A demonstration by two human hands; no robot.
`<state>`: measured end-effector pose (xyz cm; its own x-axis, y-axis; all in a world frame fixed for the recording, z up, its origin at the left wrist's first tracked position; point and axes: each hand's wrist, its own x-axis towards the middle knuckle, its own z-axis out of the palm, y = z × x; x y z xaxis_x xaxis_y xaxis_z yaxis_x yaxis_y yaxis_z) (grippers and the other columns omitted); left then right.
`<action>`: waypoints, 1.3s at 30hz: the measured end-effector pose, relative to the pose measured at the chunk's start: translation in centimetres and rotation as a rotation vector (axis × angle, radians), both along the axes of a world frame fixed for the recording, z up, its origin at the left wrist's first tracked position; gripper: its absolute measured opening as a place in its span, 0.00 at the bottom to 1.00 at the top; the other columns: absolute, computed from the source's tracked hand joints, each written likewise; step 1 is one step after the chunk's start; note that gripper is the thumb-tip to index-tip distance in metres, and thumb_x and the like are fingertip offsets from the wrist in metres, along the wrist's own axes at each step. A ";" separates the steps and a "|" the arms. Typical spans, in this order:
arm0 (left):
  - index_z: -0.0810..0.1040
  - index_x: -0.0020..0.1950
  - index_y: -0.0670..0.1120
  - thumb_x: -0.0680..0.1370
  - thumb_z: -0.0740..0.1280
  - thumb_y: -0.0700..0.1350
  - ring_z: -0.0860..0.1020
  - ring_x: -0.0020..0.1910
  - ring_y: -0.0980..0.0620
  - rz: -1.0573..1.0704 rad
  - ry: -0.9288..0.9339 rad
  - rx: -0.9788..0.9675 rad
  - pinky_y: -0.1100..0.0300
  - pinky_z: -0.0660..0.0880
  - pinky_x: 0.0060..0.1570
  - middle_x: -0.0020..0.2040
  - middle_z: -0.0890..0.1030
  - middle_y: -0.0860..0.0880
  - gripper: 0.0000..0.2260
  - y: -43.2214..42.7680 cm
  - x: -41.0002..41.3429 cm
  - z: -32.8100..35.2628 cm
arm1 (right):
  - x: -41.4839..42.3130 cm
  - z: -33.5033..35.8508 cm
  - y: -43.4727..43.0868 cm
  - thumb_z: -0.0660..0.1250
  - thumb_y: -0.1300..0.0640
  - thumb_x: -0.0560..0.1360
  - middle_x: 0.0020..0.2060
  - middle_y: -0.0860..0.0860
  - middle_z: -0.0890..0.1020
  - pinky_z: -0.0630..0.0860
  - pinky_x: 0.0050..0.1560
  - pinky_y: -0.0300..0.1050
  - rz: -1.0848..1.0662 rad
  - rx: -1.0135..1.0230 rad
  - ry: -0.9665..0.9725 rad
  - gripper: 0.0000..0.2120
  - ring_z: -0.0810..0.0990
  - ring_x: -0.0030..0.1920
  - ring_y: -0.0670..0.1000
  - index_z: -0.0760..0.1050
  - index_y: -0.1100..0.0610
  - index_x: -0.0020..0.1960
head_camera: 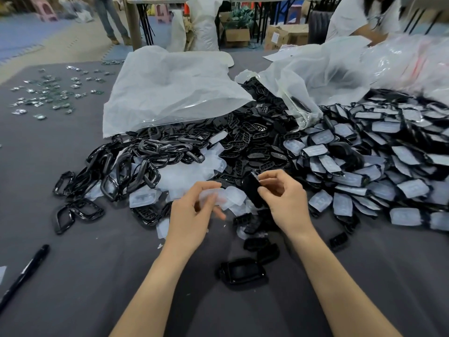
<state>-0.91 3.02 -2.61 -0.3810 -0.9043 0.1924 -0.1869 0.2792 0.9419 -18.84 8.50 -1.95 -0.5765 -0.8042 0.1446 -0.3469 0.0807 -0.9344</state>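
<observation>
At table centre, just short of the parts heaps, both hands are raised slightly above the grey table [97, 276]. Left hand [192, 215]: fingers curled, pinching a translucent pad [220, 197] between thumb and fingertips. Right hand [284, 198]: thumb and fingers closed narrowly on a black shell [252, 189], which is held on edge and tilted. Pad and shell sit just beside each other between the two hands; whether they touch cannot be told.

Surroundings, as observed:
- A black housing [243, 271] lies flat on the cloth between the forearms, with smaller black pieces near it.
- A heap of black frames [136, 161] lies to the left of the hands, with loose translucent pads mixed in.
- A heap of black button plates [252, 142] lies directly beyond the hands.
- A large pile of black pieces faced with pale pads [376, 154] covers the right side.
- A white bag [175, 88] and a clear bag [323, 71] lie behind the heaps; black parts spill from the mouth of the clear bag.
- Small metal parts [48, 93] are scattered at the far left, well apart from the hands.
- A black pen [26, 271] lies at the near left edge.
- A person in white [359, 18] bends over the far right end.
</observation>
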 end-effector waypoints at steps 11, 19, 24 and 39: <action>0.78 0.46 0.59 0.78 0.67 0.39 0.79 0.42 0.61 -0.043 -0.154 -0.076 0.72 0.71 0.42 0.44 0.83 0.59 0.13 0.0 0.0 -0.1 | 0.5 0.6 0.2 0.70 0.65 0.73 0.38 0.46 0.84 0.78 0.44 0.39 0.039 -0.029 -0.084 0.11 0.81 0.38 0.46 0.81 0.48 0.42; 0.79 0.61 0.46 0.76 0.68 0.36 0.67 0.70 0.45 0.455 -0.415 -0.573 0.45 0.58 0.72 0.64 0.77 0.48 0.14 -2.0 2.0 0.5 | -0.5 0.4 0.4 0.65 0.66 0.73 0.46 0.45 0.81 0.67 0.51 0.27 -0.053 0.044 0.409 0.11 0.74 0.51 0.45 0.82 0.54 0.48; 0.80 0.62 0.46 0.77 0.68 0.39 0.68 0.67 0.41 0.560 -0.563 -0.329 0.40 0.55 0.71 0.63 0.79 0.46 0.13 -3.7 4.0 -0.7 | -0.8 0.2 0.1 0.66 0.65 0.74 0.49 0.48 0.81 0.71 0.60 0.51 -0.086 0.042 0.518 0.10 0.72 0.58 0.51 0.82 0.56 0.51; 0.76 0.66 0.45 0.75 0.68 0.32 0.71 0.37 0.56 0.495 -0.325 -0.255 0.80 0.64 0.48 0.60 0.69 0.47 0.20 -3.1 2.9 -0.1 | 0.5 -0.9 -1.7 0.68 0.54 0.76 0.53 0.46 0.80 0.45 0.74 0.54 0.044 0.275 0.805 0.09 0.67 0.66 0.52 0.78 0.51 0.55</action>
